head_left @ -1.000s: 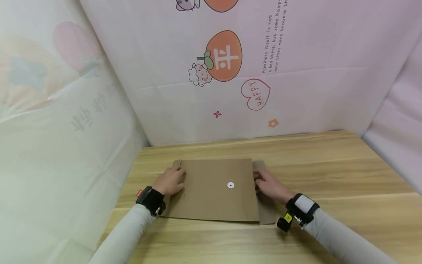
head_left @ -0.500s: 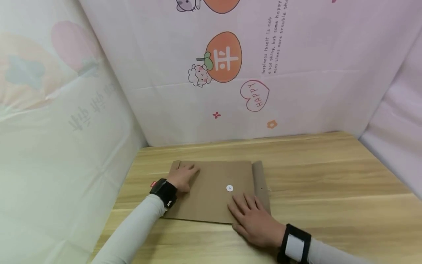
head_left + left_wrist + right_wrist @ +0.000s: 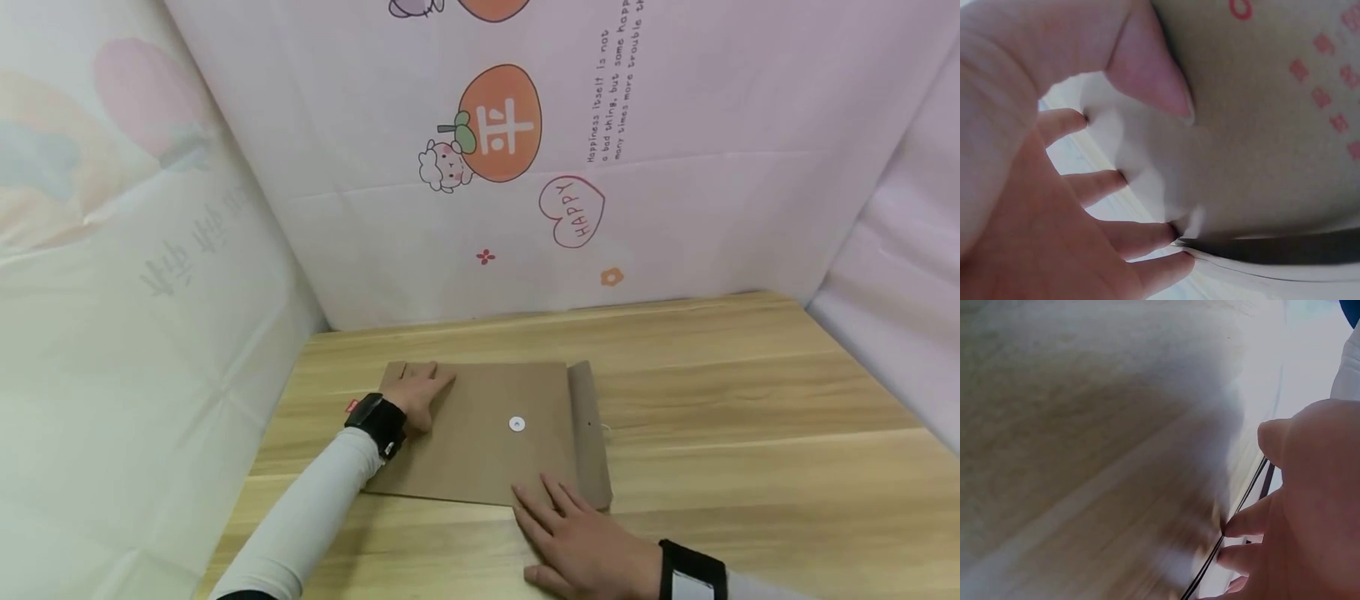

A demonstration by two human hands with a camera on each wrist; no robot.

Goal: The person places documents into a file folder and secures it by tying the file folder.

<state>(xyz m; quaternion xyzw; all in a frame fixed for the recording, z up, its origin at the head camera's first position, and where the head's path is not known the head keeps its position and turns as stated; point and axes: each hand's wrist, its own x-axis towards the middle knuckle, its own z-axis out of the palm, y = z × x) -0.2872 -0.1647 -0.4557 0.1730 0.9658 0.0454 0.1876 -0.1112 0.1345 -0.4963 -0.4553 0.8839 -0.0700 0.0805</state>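
A flat brown paper file envelope (image 3: 480, 450) lies on the wooden table, with a white round button (image 3: 517, 424) on its face. A narrow flap (image 3: 588, 433) is unfolded along its right side, and a short white string shows beside it. My left hand (image 3: 416, 396) rests with spread fingers on the envelope's left part; in the left wrist view its fingertips (image 3: 1094, 182) touch a brown surface near red printed marks (image 3: 1320, 97). My right hand (image 3: 577, 533) is stretched flat, palm down, its fingertips at the envelope's front right edge.
Bare wood grain of the tabletop (image 3: 720, 400) lies to the right of the envelope. Printed white cloth (image 3: 375, 250) hangs behind the table, and more cloth (image 3: 187, 375) stands at the left. Black straps are on both wrists.
My right hand has left the flap at the right edge and come forward to the front right corner. My left hand has slid slightly inward onto the envelope and lies flatter.
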